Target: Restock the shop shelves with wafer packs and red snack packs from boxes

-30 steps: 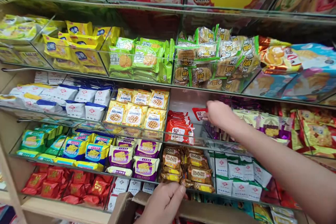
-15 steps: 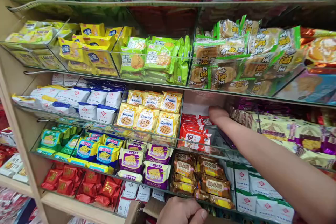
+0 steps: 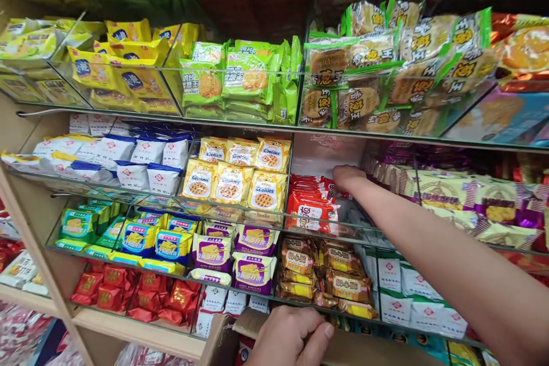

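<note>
My right hand (image 3: 349, 176) reaches deep into a middle-shelf compartment, beside a row of red snack packets (image 3: 312, 213). The back of the hand shows, but its fingers point down behind the rear packets and are hidden. A tilted red packet lies against it; whether it is gripped I cannot tell. Low in front of the shelves, my left hand (image 3: 294, 336) is closed, knuckles up and thumb at the right, over the edge of an open cardboard box (image 3: 369, 349). Something dark red shows inside the box, mostly hidden.
Clear dividers and ledges (image 3: 244, 120) front the shelves. Yellow cookie packets (image 3: 231, 183) sit left of the red ones, cream-and-purple packets (image 3: 446, 194) right. Brown packets (image 3: 347, 286) lie below; green-edged round biscuits (image 3: 364, 97) above. A wooden upright (image 3: 38, 263) stands left.
The view has shifted slightly, so the shelves sit higher and more of the box shows. My right hand stays by the red packets and my left hand stays at the box.
</note>
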Demonstrator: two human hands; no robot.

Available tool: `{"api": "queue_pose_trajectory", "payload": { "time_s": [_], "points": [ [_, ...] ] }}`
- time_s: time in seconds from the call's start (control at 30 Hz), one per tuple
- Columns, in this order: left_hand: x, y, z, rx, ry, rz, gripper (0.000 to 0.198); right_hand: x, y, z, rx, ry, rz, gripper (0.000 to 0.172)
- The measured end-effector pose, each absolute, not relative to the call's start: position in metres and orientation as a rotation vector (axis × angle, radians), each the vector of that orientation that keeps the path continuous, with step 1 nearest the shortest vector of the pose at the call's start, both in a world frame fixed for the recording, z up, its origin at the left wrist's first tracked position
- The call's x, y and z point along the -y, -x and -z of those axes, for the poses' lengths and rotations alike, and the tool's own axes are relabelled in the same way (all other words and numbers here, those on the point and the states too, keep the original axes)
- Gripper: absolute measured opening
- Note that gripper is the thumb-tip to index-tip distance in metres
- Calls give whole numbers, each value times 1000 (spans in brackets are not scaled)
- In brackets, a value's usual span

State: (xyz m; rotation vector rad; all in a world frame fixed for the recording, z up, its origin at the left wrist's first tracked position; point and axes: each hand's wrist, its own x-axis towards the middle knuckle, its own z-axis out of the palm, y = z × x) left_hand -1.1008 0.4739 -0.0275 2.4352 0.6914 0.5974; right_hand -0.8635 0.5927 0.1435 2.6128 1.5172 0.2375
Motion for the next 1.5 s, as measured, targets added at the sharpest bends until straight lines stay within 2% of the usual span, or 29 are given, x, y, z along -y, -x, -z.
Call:
{"api": "queue_pose_trajectory", "payload": {
  "time_s": [0.23, 0.37, 0.4, 0.43, 0.47, 0.5, 0.57, 0.6, 0.63, 0.67, 0.77, 0.83, 0.87, 0.97, 1.03, 1.27, 1.4, 1.5],
  "points": [
    [-474, 1098, 18, -698, -2518, -644, 36, -578, 878, -171, -1650, -2669, -360, 35],
    [-469, 1099, 10, -634, -2503, -654, 35, -500, 911, -176, -1926, -2609, -586, 37],
    [-469, 1099, 9, -610, -2493, -644, 35, -471, 920, -166, -2214, -2503, -725, 36],
    [-469, 1098, 9, -576, -2475, -635, 36, -440, 928, -150, -2468, -2383, -677, 35],
    [-470, 1097, 10, -540, -2461, -619, 35, -409, 936, -130, -2701, -2229, -485, 34],
    [-472, 1096, 11, -523, -2448, -624, 35, -380, 941, -105, -2872, -2040, -126, 33],
    [-475, 1094, 14, -510, -2431, -621, 36, -334, 945, -45, -2746, -1829, 530, 23],
    [-475, 1093, 15, -506, -2426, -623, 37, -320, 943, -13, -2625, -1871, 622, 19],
    [-475, 1092, 16, -500, -2421, -625, 37, -313, 938, 18, -2550, -2024, 550, 20],
    [-475, 1092, 17, -496, -2416, -632, 37, -311, 932, 46, -2450, -2184, 461, 25],
    [-472, 1091, 18, -496, -2397, -656, 35, -327, 913, 102, -2175, -2362, 474, 45],
    [-469, 1091, 18, -507, -2381, -653, 35, -337, 906, 115, -2064, -2389, 510, 52],
    [-468, 1091, 18, -512, -2372, -645, 35, -339, 906, 116, -2042, -2391, 521, 49],
    [-467, 1092, 18, -530, -2343, -630, 36, -335, 908, 115, -2025, -2403, 566, 21],
    [-466, 1092, 18, -533, -2333, -627, 37, -329, 908, 117, -1987, -2418, 615, 13],
    [-466, 1093, 18, -560, -2372, -633, 38, -324, 912, 123, -1823, -2477, 729, 36],
    [-465, 1097, 18, -593, -2406, -644, 39, -319, 918, 126, -1867, -2526, 734, 24],
    [-463, 1102, 17, -565, -2415, -606, 33, -320, 920, 134, -2110, -2568, 804, 13]
  ]
}}
